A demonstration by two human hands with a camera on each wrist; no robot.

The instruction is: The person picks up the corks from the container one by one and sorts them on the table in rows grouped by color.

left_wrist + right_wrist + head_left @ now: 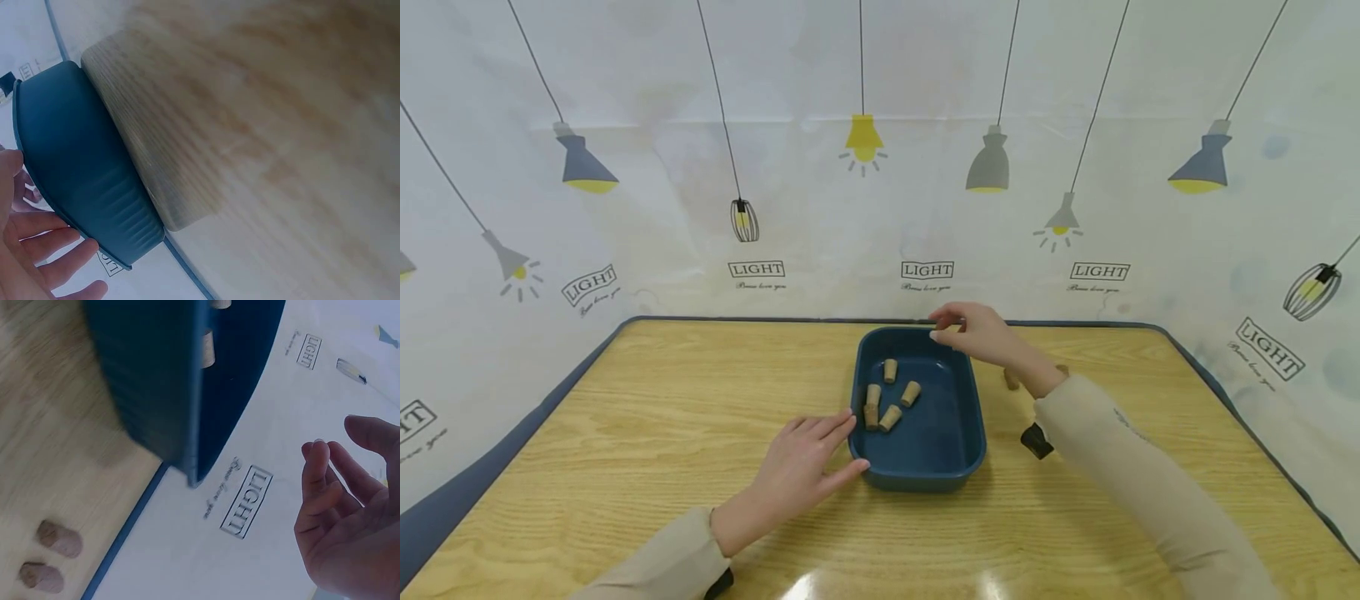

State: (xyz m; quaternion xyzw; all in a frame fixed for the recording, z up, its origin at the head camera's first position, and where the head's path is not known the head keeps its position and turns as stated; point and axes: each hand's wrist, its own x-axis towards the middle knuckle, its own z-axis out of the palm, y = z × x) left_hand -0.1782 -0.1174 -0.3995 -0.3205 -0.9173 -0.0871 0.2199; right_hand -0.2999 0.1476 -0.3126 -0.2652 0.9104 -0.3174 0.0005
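Corks (911, 393) lie in the blue tray (917, 481) while two hands work at its rim

The left hand (805, 454) seems best used as a light brace: its fingers (53, 242) are spread apart and nearly straight, touching the tray's left side, with the thumb at the near left corner. Gentle pressure should do, since a hard push could slide the tray over the bench (715, 375).

The right hand (981, 332) hangs above the far right corner, its fingers loosely curled and the thumb apart from them; the right wrist view shows nothing between them. It would do well to clear the rim generously and keep the right sleeve (1097, 425) from brushing the loose corks (1011, 379) on the bench to the tray's right. A cork is probably best pinched across its middle and let go low, so it doesn't bounce or roll.

The corks are short, tan and slightly tapered, with a speckled grain. Five lie in the tray's left half, two of them end to end. The tray is a deep, dark blue rectangle with rounded corners, a thin lip and a smooth, faintly shiny floor.
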